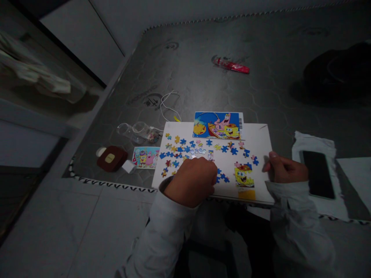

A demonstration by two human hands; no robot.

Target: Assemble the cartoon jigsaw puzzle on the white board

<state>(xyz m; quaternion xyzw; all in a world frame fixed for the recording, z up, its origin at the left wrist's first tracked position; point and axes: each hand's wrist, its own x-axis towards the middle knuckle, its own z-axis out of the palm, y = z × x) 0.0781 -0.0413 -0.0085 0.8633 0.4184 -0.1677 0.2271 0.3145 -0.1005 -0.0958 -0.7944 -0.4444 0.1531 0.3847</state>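
Our right hand (285, 170) grips the board (257, 135) by its edge, steadying it; our left hand (193, 179) curls over the puzzle pieces (179, 148) beneath it, and we cannot tell if it holds one.

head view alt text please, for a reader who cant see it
A person's left hand curls over loose puzzle pieces on a white board, while the right hand rests at its right edge. A cartoon picture lies at the board's far side; a phone lies to the right.
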